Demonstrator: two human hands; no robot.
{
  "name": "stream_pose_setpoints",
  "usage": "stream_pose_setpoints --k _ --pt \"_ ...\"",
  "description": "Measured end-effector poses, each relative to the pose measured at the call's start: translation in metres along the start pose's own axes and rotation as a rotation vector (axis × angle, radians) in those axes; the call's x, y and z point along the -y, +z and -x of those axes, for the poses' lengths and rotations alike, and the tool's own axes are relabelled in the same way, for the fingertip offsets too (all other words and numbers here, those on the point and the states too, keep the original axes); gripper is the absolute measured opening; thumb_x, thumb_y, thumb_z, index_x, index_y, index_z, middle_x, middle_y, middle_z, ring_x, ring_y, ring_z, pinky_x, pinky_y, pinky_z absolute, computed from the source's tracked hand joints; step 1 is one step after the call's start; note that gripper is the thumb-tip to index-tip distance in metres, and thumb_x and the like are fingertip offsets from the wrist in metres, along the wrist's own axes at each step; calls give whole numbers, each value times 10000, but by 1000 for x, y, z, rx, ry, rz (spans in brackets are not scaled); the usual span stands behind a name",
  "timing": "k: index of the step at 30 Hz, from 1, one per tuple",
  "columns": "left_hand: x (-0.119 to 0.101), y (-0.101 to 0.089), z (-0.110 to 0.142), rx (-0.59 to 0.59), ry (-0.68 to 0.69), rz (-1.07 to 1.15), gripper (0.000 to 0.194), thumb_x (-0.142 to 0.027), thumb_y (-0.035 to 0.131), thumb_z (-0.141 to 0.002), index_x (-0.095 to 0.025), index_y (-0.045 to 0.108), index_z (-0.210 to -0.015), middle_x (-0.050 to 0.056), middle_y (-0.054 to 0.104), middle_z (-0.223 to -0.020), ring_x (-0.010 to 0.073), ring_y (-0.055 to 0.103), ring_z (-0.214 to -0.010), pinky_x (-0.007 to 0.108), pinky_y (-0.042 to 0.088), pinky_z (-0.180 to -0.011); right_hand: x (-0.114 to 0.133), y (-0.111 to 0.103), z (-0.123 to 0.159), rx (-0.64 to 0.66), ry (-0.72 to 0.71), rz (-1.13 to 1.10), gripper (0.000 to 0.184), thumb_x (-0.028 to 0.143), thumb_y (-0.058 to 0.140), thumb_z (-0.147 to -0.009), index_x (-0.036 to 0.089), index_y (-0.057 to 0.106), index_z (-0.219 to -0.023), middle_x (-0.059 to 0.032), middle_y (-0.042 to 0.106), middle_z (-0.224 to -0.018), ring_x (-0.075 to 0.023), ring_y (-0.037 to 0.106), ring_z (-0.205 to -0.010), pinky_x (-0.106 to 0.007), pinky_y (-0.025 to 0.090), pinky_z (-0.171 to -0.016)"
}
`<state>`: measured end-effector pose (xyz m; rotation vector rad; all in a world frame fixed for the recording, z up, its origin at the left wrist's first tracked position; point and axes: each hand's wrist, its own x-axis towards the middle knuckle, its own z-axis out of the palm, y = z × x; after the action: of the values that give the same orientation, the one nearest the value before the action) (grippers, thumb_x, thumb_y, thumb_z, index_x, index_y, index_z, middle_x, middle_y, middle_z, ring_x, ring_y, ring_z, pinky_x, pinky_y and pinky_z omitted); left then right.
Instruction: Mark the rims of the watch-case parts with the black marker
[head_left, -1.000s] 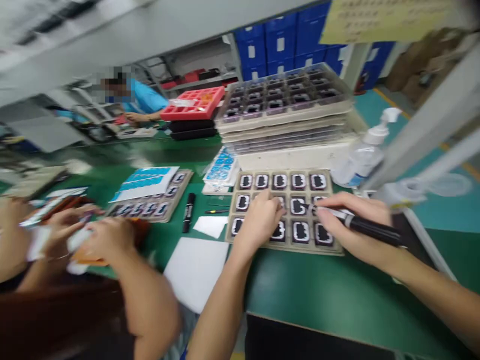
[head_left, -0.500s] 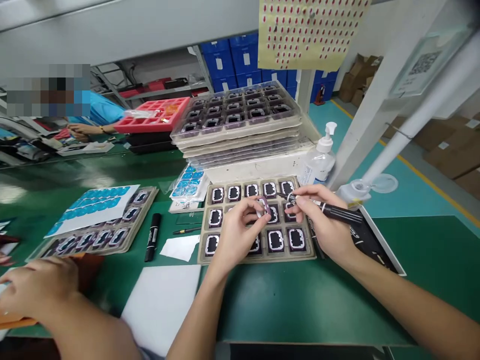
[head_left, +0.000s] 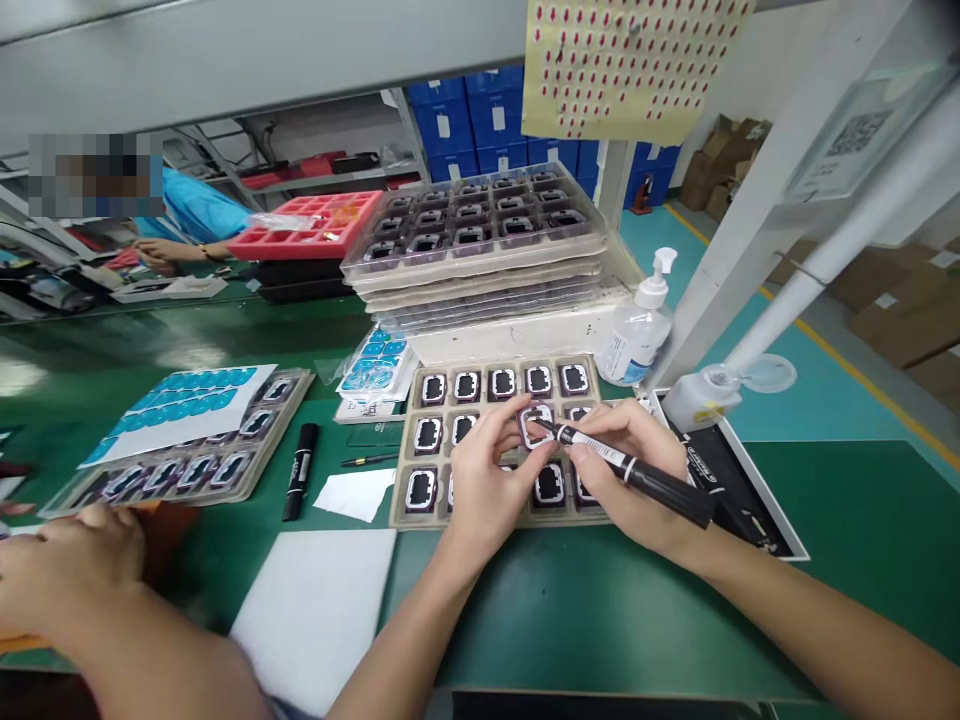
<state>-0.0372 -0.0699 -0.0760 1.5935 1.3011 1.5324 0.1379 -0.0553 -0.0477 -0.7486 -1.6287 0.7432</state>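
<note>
Between thumb and fingers, my left hand (head_left: 495,470) pinches a small purple-edged square frame (head_left: 535,424) with a pale rim, held up over the tray. My right hand (head_left: 637,465) grips a black marker pen (head_left: 637,475) like a writing tool. The marker's tip is at the frame's face; whether it touches I cannot tell. Beneath both hands lies a beige tray (head_left: 405,515) with similar square parts in its pockets, some of them hidden by my hands.
Left of the tray lie a second marker (head_left: 300,472), a white paper scrap (head_left: 352,495) and a white foam sheet (head_left: 315,600). Stacked trays (head_left: 480,270) and a pump bottle (head_left: 641,330) stand behind. A co-worker's hand (head_left: 67,570) is at the lower left; another person sits farther back.
My right hand has moved left and the marker's tip has come to the frame. My left hand has turned the frame's face toward me and shifted slightly right.
</note>
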Motion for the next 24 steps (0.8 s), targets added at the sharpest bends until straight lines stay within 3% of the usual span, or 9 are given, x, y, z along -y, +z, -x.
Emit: stream_pose_setpoints --k 6,12,24 --pt "1 2 1 2 84 -38 417 -141 772 -898 -212 670 -1297 65 795 -1136 171 794 -1004 293 689 -933 -7 0 5 26 -64 72 100 176 688 -962 254 657 -1016 -14 724 -949 -167 721 -784 -296 606 -690" --pt "0 3 1 0 154 -89 395 -141 781 -914 -207 661 -1285 46 797 -1103 154 792 -980 284 690 -938 -11 -2 2 8 -114 99 103 161 677 -967 256 637 -980 14 691 -892 -147 677 -770 -284 555 -691" --pt "0 4 2 -8 221 -154 387 -119 772 -917 -201 654 -1277 41 798 -1136 134 796 -983 245 685 -935 -12 -1 3 19 -96 109 103 163 676 -966 254 627 -971 21 679 -875 -132 645 -701 -278 529 -641"
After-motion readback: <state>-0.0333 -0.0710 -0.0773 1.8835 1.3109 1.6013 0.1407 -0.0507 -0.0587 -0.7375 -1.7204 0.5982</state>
